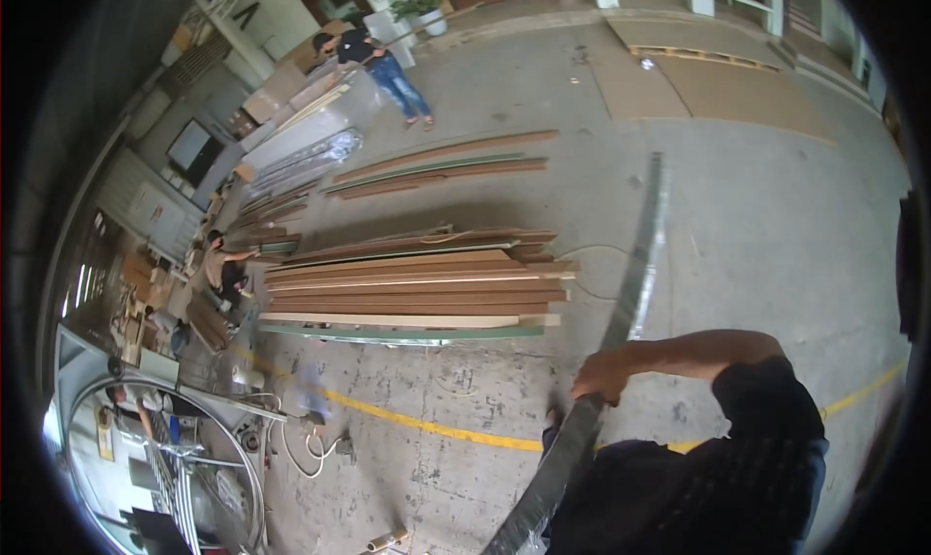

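Observation:
My right hand (601,377) is closed round a long narrow bar (635,293), which looks wrapped in shiny plastic film. My bare forearm comes in from the right, below a dark sleeve. From the lower edge the bar runs up past my hand and leans slightly right, its far end over the grey floor. Its near part lies close to my dark clothing. My left hand is out of sight. Left of the bar lies a large stack of long brown boards (417,288), with pale and green strips among them.
More long strips (446,172) lie beyond the stack. A standing person (383,70) is by wrapped bundles; another person (225,266) crouches at the stack's left end. A round metal frame (257,477), a white cable (308,473) and a yellow floor line (436,426) are nearer. Flat sheets (718,94) lie far right.

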Tool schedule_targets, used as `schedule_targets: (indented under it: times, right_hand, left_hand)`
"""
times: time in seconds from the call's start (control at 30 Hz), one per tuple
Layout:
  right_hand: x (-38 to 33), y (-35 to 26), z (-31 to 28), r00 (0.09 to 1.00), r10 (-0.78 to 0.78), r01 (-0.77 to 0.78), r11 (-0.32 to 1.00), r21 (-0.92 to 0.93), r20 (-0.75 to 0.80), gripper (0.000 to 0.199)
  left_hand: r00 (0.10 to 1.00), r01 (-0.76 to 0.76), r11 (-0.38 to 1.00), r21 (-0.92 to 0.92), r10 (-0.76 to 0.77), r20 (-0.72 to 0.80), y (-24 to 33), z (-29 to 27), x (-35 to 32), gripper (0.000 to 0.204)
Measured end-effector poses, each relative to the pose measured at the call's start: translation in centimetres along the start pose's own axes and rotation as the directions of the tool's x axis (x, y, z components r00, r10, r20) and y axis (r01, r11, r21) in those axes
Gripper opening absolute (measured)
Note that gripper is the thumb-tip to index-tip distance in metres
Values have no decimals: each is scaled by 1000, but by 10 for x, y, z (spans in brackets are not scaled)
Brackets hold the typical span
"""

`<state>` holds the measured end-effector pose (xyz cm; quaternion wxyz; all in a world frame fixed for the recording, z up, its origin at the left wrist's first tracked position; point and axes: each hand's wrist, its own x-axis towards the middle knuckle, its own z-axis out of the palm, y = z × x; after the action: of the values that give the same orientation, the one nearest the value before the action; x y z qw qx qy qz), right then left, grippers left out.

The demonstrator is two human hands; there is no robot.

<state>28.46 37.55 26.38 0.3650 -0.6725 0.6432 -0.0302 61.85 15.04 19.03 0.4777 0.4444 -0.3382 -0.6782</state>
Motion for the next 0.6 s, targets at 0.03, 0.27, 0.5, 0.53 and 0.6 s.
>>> schedule_targets:
  times: [0.03,0.27,0.5,0.53,0.6]
  right_hand:
    - [4,-11,-10,998,64,-64,998,5,-20,48]
    - [-45,78,3,923,381,-374,921,108,-54,58]
    - [-115,113,54,711,686,-610,710,352,-153,56]
    - [-116,116,51,717,684,-604,707,369,-137,57]
    - [-108,125,60,649,720,-620,688,378,-245,59]
  left_hand:
    - [1000,1,999,-35,-2,-17,11,-6,19,87]
    - [992,73,943,-323,-103,-74,-42,35,69,87]
    - [897,435,780,-450,-418,142,-97,133,142,89]
    - [881,471,773,-424,-434,187,-110,153,149,90]
    - [939,331,859,-390,-257,230,-135,177,162,91]
